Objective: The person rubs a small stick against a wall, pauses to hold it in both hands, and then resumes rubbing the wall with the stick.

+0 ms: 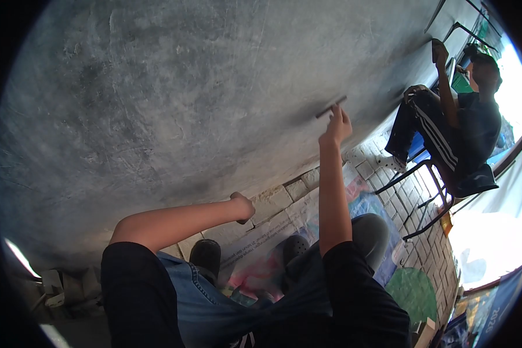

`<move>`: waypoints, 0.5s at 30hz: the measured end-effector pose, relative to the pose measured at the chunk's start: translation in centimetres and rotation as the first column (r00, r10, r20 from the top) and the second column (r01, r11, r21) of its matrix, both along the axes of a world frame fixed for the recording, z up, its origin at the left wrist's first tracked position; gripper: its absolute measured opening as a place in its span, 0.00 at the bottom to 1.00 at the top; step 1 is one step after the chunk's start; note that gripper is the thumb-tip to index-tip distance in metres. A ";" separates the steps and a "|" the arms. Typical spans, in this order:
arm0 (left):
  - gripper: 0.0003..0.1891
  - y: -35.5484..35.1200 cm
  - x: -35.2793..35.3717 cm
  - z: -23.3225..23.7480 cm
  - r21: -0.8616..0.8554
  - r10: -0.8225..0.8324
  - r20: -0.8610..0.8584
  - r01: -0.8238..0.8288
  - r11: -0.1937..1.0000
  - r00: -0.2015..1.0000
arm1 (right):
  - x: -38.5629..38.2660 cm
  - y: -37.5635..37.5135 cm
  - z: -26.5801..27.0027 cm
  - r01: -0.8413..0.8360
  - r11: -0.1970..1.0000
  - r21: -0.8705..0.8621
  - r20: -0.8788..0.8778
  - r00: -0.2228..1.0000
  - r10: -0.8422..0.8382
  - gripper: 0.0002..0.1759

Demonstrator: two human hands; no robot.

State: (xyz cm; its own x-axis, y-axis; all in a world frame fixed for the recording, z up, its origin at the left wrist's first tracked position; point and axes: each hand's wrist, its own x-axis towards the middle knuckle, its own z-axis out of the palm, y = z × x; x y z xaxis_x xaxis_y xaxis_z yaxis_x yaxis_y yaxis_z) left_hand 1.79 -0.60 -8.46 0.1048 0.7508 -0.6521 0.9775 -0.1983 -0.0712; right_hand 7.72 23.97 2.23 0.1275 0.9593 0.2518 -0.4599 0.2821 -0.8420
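Note:
My right hand (337,124) is raised against a grey plastered wall (185,98) and grips a thin dark flat tool (330,107) whose edge lies on the plaster. My left hand (242,206) is lower, curled into a fist close to the base of the wall, just above a row of pale bricks (284,194). Whether anything is inside that fist cannot be made out. My knees and dark shoes (206,254) show below my arms.
Another person (464,116) sits on a metal-framed chair (429,191) to the right, one hand up at the wall. Printed sheets (261,243) cover the brick-paved floor. Rubble and blocks (64,287) lie at the lower left.

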 end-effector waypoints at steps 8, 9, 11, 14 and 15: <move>0.13 0.2 0.1 -0.3 0.063 -0.027 0.025 0.025 0.998 0.999 | -4.5 -18.0 6.7 -0.074 0.260 0.963 0.193 0.861 -0.471 0.07; 0.13 0.1 0.0 -0.4 0.067 -0.023 0.033 0.021 0.998 0.999 | -4.6 -17.7 6.3 -0.072 0.265 0.962 0.194 0.860 -0.471 0.07; 0.13 -0.2 -0.4 -0.7 0.039 0.006 0.019 -0.007 0.999 1.000 | -5.4 -16.6 4.7 -0.079 0.290 0.954 0.217 0.848 -0.483 0.08; 0.14 -0.5 -1.0 -0.9 -0.008 0.056 -0.019 -0.057 0.998 0.998 | -4.9 -11.7 3.5 0.097 0.394 0.914 0.124 0.857 -0.500 0.06; 0.15 -0.7 -1.1 -1.0 -0.029 0.073 -0.044 -0.074 0.997 0.996 | -4.4 -9.1 2.9 0.138 0.482 0.865 0.150 0.846 -0.512 0.06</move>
